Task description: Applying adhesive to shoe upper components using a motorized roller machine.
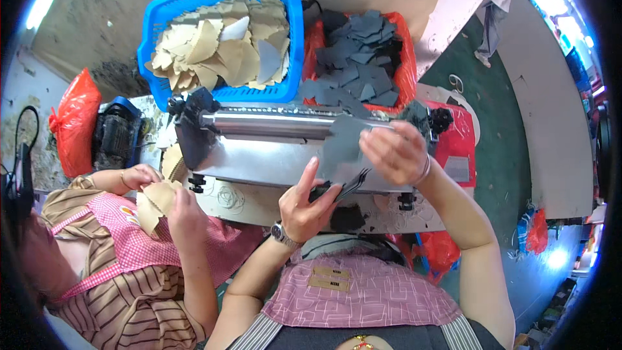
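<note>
My left hand (303, 212) grips several thin dark grey cut pieces (353, 185) fanned out between its fingers, with the index finger pointing up. Its wrist wears a watch. My right hand (396, 153) has its fingertips at the right edge of another dark grey piece (342, 149), partly blurred, and seems to pinch it. That piece lies on the metal plate (272, 159) of a machine, its far edge against the shiny roller (272, 124). Whether the roller holds the piece cannot be seen.
Behind the machine stand a blue basket (296, 32) of tan scalloped pieces (220, 52) and a red bag (407, 45) of dark grey pieces. At left, a co-worker's hands (184, 210) hold tan pieces. A red plastic bag (76, 123) and a motor (116, 131) sit beyond.
</note>
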`<control>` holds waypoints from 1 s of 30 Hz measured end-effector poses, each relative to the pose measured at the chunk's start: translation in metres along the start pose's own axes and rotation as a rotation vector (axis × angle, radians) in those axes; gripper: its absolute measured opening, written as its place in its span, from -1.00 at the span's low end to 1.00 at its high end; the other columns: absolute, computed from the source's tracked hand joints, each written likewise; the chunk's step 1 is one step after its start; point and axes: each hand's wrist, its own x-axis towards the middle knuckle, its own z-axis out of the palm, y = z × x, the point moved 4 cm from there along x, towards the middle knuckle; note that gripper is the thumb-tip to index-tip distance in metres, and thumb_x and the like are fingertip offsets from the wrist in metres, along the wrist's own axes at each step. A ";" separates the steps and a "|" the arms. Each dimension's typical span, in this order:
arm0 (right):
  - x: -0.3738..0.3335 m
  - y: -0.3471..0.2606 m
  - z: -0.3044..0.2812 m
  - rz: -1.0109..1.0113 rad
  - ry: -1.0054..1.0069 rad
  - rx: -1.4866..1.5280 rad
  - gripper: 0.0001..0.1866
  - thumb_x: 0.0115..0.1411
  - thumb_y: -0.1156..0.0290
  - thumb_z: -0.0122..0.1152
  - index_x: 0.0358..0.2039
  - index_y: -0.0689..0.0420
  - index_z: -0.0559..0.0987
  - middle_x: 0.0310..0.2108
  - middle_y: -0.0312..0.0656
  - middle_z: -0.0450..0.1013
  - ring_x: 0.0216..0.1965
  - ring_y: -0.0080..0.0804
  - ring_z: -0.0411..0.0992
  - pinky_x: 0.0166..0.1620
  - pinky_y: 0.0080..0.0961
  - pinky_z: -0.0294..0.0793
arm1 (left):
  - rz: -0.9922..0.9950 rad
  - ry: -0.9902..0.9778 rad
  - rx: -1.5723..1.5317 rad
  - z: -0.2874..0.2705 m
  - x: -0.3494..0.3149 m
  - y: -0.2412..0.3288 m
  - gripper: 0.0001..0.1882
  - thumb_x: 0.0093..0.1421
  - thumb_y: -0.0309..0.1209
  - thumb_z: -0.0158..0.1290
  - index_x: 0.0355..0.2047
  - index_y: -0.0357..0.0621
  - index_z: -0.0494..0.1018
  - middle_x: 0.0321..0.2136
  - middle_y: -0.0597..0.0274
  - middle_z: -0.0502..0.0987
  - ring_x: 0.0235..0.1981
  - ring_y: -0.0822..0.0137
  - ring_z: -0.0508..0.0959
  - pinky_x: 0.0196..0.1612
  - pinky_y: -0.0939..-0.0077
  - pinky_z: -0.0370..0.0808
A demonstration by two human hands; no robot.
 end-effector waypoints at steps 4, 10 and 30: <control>-0.019 -0.015 -0.007 0.446 -0.245 0.677 -0.84 -0.09 0.50 0.06 -0.42 0.21 0.48 -0.45 -0.26 0.42 -0.45 -0.44 0.38 -0.33 -0.53 0.36 | -0.022 -0.235 -0.222 0.009 0.002 0.003 -0.87 -0.20 -0.51 0.11 -0.54 -0.19 0.45 -0.44 0.14 0.46 -0.52 0.28 0.48 -0.53 0.56 0.39; -0.119 -0.055 0.034 1.907 -0.774 1.569 -0.84 0.02 0.42 0.07 -0.44 0.27 0.44 -0.68 -0.29 0.38 -0.65 -0.54 0.38 -0.54 -0.66 0.40 | -1.011 -0.377 -0.770 0.027 -0.039 -0.033 -0.85 -0.02 -0.49 0.04 -0.42 -0.31 0.47 -0.54 0.34 0.48 -0.56 0.59 0.41 -0.47 0.75 0.36; -0.133 -0.047 0.076 2.186 -0.229 1.709 -0.87 0.06 0.44 -0.03 -0.35 0.18 0.38 -0.46 -0.26 0.40 -0.50 -0.55 0.39 -0.43 -0.62 0.41 | -1.046 -0.341 -0.694 0.055 -0.048 -0.046 -0.68 -0.03 -0.37 0.10 -0.82 -0.17 0.29 -0.81 0.57 0.20 -0.73 0.71 0.12 -0.71 0.78 0.05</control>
